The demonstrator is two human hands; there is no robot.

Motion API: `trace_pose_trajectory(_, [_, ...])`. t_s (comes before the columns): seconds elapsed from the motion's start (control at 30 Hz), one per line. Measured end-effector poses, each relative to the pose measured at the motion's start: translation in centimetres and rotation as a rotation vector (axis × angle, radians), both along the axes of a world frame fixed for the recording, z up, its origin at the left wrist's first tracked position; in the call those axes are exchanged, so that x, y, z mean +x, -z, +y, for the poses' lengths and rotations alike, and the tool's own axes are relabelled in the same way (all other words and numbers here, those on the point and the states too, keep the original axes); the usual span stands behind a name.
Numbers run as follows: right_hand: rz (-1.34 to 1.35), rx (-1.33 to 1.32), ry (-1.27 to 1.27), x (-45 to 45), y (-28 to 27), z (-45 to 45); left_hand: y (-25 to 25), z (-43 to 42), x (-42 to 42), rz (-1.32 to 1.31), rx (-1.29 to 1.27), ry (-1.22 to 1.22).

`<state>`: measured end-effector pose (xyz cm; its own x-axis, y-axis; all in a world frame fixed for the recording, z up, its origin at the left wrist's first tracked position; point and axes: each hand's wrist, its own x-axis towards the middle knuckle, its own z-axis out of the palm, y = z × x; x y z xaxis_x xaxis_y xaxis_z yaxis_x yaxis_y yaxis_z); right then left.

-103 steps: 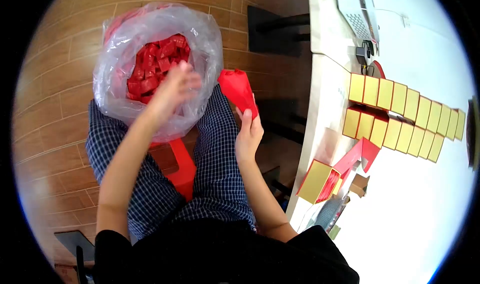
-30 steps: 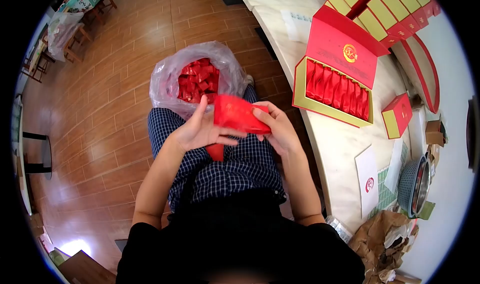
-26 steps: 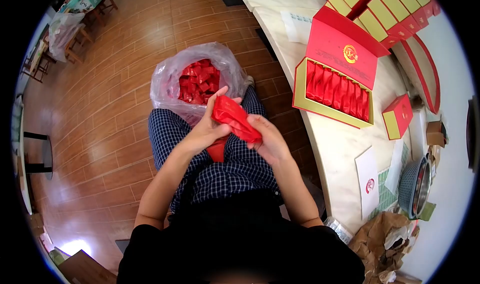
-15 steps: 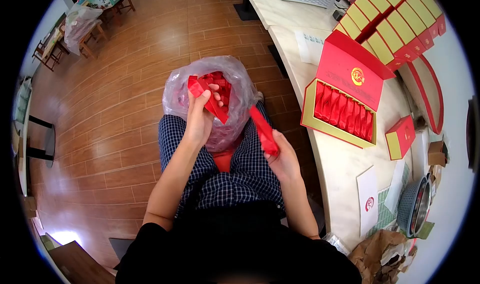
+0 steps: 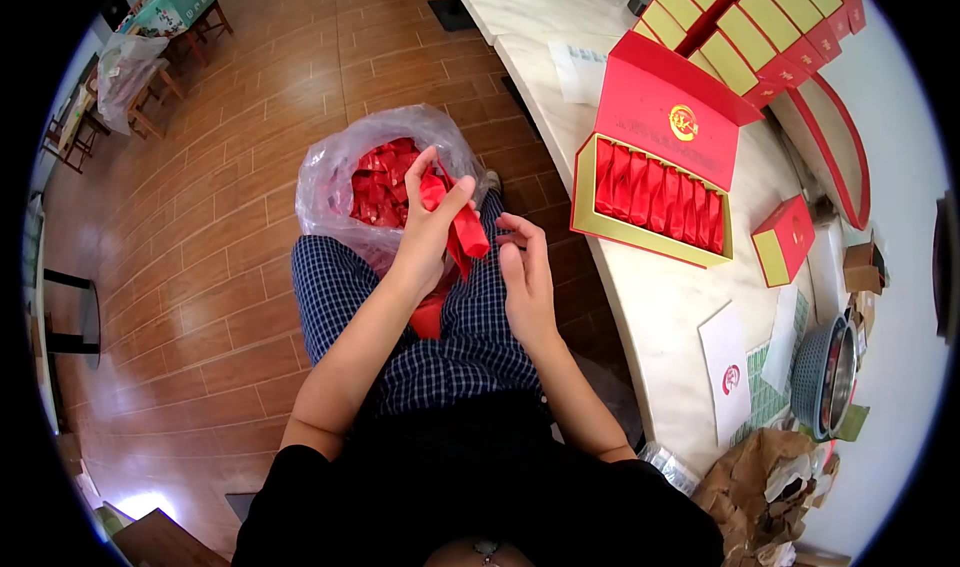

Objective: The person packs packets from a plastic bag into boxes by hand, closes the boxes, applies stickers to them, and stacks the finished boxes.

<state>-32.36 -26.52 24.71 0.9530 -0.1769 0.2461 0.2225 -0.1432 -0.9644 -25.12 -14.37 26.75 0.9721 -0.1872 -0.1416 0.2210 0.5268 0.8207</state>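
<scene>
My left hand (image 5: 432, 225) is closed around slim red foil packets (image 5: 469, 231), at least two by their outlines, above my lap. Just to the right, my right hand (image 5: 527, 279) has its fingers apart and nothing in it. A clear plastic bag (image 5: 318, 182) stands between my knees, filled with loose red packets (image 5: 378, 182). On the counter to the right lies an open red gift box (image 5: 652, 242) with a yellow inner edge. Several upright red packets (image 5: 660, 199) line it in a row, and its lid leans back.
Stacked red and yellow boxes (image 5: 745, 42) stand at the back of the counter (image 5: 640, 312). Nearer are a small red box (image 5: 784, 241), a white printed card (image 5: 726, 372), a grey basket (image 5: 815, 382) and crumpled brown paper (image 5: 745, 482). Wooden stools (image 5: 150, 97) stand far left.
The packet that was in my right hand has left it; my left hand now holds packets nearer to the right hand. My view has shifted slightly right.
</scene>
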Motion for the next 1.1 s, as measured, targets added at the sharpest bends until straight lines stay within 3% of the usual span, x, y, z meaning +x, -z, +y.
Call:
trace_pose_trajectory(0.1, [-0.293, -0.442, 0.051, 0.6, -2.7, -1.0, -2.2, -2.0, -0.5, -0.103, 0.118, 0.024])
trace_pose_trajectory(0.17, [-0.254, -0.550, 0.098, 1.0, -5.1, -2.0, -2.1, -3.6, -0.2, -0.145, 0.051, 0.127])
trace_pose_trajectory(0.37, [-0.216, -0.709, 0.433, 1.3, -11.2, -9.6, -7.1, -11.4, 0.0, -0.406, -0.130, 0.502])
trace_pose_trajectory(0.53, [-0.120, -0.811, 0.815, -0.2, -15.6, -20.4, -9.5, -19.4, 0.9, -0.722, 0.205, 0.565])
trace_pose_trajectory(0.63, [0.022, -0.999, 0.984, -1.4, -15.1, -26.1, -7.4, -24.1, 3.4, -1.084, 0.466, 0.515])
trace_pose_trajectory(0.7, [0.086, -0.978, 1.006, -1.6, -14.0, -27.8, -7.2, -26.3, 4.5, -1.231, 0.656, 0.683])
trace_pose_trajectory(0.77, [0.062, -0.987, 1.002, -0.9, -12.9, -28.8, -5.5, -29.0, 5.2, -1.313, 0.589, 0.612])
trace_pose_trajectory(0.83, [0.061, -0.992, 1.000, -0.6, -12.1, -29.2, -4.9, -30.9, 5.7, -1.514, 0.798, 0.723])
trace_pose_trajectory(1.03, [-0.036, -1.011, 0.951, 1.5, -11.5, -29.7, -3.3, -32.3, 6.1, -1.644, 0.775, 0.661])
trace_pose_trajectory(1.1, [-0.007, -1.022, 0.931, 1.7, -11.2, -29.6, -3.6, -31.9, 6.2, -1.667, 0.872, 0.670])
